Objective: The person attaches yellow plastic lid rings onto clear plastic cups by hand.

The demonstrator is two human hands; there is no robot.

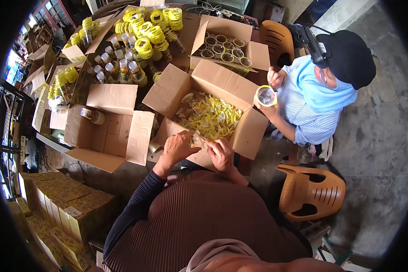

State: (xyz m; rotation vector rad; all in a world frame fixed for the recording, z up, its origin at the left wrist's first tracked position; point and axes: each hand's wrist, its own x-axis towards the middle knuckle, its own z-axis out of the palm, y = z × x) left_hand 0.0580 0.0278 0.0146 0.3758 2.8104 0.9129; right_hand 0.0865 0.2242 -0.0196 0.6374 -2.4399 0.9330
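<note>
My left hand (178,147) and my right hand (221,154) are close together over the near flap of an open cardboard box (222,77). Between them shows a small see-through piece with coloured print (195,139), right at the left fingertips; I cannot tell what it is. The fingers of both hands are bent inward, thumbs toward each other. Just beyond them, the box holds a heap of yellow and clear plastic scraps (215,115).
A nearly empty open carton (111,129) with a jar (93,116) lies left. Behind are capped jars (133,70) and stacked yellow rings (152,34). Another box (224,27) holds round tubs. At right a person (313,90) holds a tub (265,96), near an orange chair (313,192).
</note>
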